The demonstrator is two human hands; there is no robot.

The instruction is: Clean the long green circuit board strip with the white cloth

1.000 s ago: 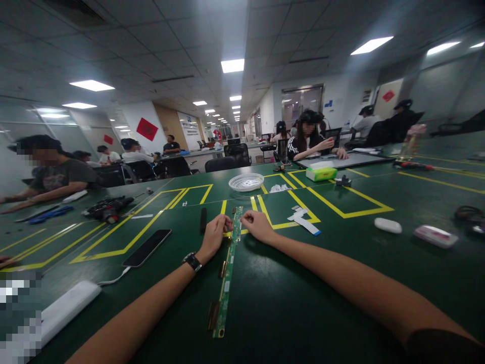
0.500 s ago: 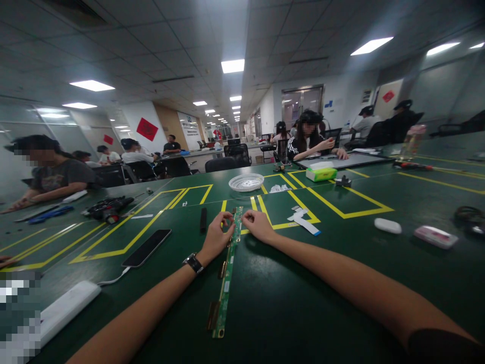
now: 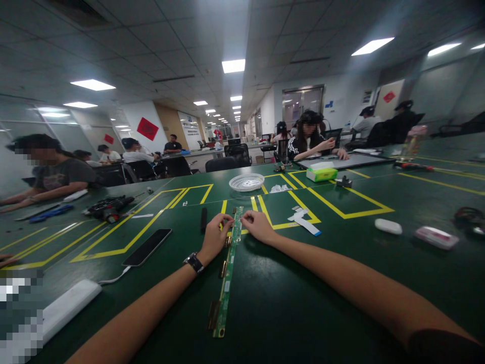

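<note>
A long, narrow green circuit board (image 3: 227,288) lies on the table in front of me, with brown ribbon-like tabs along its left edge. At its far end my left hand (image 3: 215,235) is closed, thumb and fingers pinching at the board's left edge. Opposite it, my right hand (image 3: 256,225) has its fingers pinched at the right edge of the same end. The fingertips partly hide the contact on both sides. Just left of my left hand rests a small black strip (image 3: 203,219).
White flat ribbon cables (image 3: 306,223) lie to the right, and a white oval basket (image 3: 246,183) stands beyond. On the left are a phone (image 3: 147,247) on a cable, a white power strip (image 3: 71,306) and a black power tool (image 3: 109,207). Co-workers sit around the table.
My left thumb has drawn back from the board's face toward its left edge. The right hand and the board stay nearly where they were.
</note>
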